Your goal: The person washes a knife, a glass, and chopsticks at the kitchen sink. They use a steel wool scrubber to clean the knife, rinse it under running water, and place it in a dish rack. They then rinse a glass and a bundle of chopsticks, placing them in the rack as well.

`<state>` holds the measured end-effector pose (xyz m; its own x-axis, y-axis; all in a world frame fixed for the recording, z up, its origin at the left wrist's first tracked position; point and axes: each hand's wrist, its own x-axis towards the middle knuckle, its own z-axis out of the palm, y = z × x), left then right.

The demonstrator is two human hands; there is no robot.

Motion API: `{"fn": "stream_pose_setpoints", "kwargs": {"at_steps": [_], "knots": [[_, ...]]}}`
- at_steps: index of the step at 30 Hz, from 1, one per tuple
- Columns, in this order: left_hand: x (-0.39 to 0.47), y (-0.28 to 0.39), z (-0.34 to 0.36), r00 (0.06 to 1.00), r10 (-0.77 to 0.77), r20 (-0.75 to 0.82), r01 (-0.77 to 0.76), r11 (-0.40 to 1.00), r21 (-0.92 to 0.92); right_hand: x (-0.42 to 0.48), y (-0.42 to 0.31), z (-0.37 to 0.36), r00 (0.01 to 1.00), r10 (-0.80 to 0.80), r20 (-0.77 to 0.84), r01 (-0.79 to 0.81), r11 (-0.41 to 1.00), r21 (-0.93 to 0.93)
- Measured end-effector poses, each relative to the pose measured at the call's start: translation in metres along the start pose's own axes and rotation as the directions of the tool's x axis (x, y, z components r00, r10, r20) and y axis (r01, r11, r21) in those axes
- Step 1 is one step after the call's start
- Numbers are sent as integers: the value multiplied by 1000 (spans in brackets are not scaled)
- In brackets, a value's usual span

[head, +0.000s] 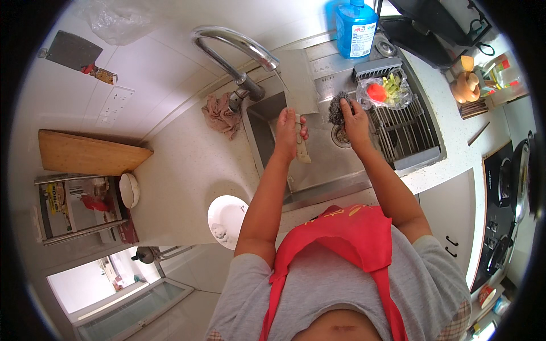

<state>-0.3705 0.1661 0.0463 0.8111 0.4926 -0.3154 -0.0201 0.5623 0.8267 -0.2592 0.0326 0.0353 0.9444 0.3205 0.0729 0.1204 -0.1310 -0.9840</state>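
My left hand point(288, 133) grips the pale handle of a kitchen cleaver point(301, 81) over the stainless steel sink point(328, 170). Its broad blade points away from me, under the chrome faucet point(234, 47). A thin stream of water seems to run from the spout onto the blade. In my right hand point(355, 121) is a dark steel wool scourer point(340, 108), held to the right of the blade and apart from it. Below the scourer, the sink drain point(340, 135) is partly visible.
A draining rack point(403, 132) spans the sink's right side, with a plastic bag of vegetables point(386, 90) on it. Behind stands a blue detergent bottle point(356, 32). A crumpled cloth point(222, 115) lies by the faucet base. A white plate point(226, 219) is beside my left forearm; a gas stove point(497, 213) is far right.
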Motion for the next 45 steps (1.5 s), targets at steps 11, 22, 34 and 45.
{"fn": "stream_pose_setpoints", "kwargs": {"at_steps": [11, 22, 34, 45], "knots": [[-26, -7, 4, 991, -111, -69, 125, 959, 256, 20, 1, 22, 941, 169, 294, -129, 980, -149], [-44, -12, -6, 979, -196, -59, 205, 938, 281, 104, 14, 6, 981, 124, -146, -148, 975, -164], [10, 31, -19, 979, -186, 86, 142, 917, 374, -73, 30, -17, 720, 459, 521, -669, 658, 345], [48, 87, -3, 911, -387, 144, 220, 750, 623, -65, 5, -19, 576, 405, 710, -703, 689, 177]]}}
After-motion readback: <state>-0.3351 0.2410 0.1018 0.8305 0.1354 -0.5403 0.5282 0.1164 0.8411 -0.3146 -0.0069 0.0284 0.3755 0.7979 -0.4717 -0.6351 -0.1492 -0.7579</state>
